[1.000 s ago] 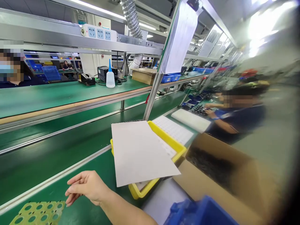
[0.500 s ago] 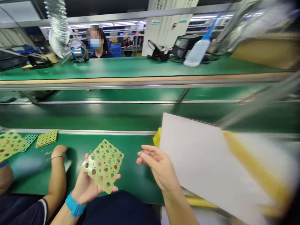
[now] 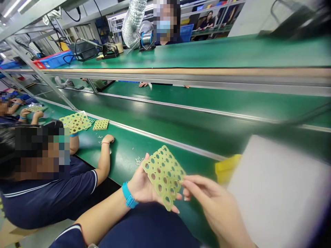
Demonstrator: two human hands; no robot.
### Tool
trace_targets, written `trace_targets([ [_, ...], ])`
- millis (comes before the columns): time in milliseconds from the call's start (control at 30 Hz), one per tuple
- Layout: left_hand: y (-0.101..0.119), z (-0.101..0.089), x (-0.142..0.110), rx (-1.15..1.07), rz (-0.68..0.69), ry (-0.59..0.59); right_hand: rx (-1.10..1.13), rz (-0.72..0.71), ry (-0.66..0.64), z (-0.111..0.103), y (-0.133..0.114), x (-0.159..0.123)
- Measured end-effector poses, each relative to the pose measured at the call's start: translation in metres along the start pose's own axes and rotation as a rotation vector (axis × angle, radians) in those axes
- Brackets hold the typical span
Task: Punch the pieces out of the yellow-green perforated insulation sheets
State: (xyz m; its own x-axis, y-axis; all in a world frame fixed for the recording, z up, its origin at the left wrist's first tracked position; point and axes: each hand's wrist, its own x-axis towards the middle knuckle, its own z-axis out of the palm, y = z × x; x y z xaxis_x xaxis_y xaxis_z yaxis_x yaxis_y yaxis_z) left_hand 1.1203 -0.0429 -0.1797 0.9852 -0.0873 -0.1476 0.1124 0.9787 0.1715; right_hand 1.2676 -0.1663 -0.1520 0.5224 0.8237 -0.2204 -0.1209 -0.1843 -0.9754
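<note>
A yellow-green perforated panel [image 3: 164,174] with rows of round holes lies tilted across my left hand [image 3: 144,187], which carries a blue wrist strap. The palm supports the panel from below, and the fingertips show past its lower right edge. My right hand [image 3: 207,196] meets the panel's right edge with thumb and forefinger pinched together. Whatever sits between those fingertips is too small to make out. A little heap of small pale metal parts [image 3: 139,161] lies on the green bench [image 3: 124,165] just beyond my left hand.
On the right stand a blurred white board [image 3: 271,193] and a yellow bin [image 3: 227,168]. At left a co-worker [image 3: 51,186] holds another perforated panel [image 3: 74,122] near a stacked panel [image 3: 100,124]. A raised shelf [image 3: 207,55] runs across the back.
My view has swung left, bringing the co-worker into sight. My right hand has come to the panel's right edge from apart. The panel stays in my left hand.
</note>
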Motion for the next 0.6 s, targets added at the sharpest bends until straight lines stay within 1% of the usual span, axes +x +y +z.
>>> trace_targets([
  [67,-0.001,0.001,0.002,-0.014,-0.004,0.004,-0.117,-0.008,-0.122,0.009,-0.002,0.001],
  [100,-0.002,0.002,0.002,-0.019,-0.007,0.014,-0.182,-0.051,-0.165,0.012,-0.003,0.001],
  [200,-0.003,0.002,0.000,-0.016,-0.012,0.040,-0.405,-0.254,-0.245,0.017,-0.004,0.003],
  [267,-0.003,0.001,-0.001,-0.012,-0.021,0.042,-0.522,-0.346,-0.276,0.018,-0.003,0.003],
  [400,-0.002,-0.001,-0.002,-0.025,-0.031,0.033,-0.625,-0.382,-0.338,0.018,-0.002,0.003],
  [600,0.000,-0.001,-0.003,-0.040,-0.004,0.053,-0.633,-0.382,-0.362,0.021,-0.001,0.004],
])
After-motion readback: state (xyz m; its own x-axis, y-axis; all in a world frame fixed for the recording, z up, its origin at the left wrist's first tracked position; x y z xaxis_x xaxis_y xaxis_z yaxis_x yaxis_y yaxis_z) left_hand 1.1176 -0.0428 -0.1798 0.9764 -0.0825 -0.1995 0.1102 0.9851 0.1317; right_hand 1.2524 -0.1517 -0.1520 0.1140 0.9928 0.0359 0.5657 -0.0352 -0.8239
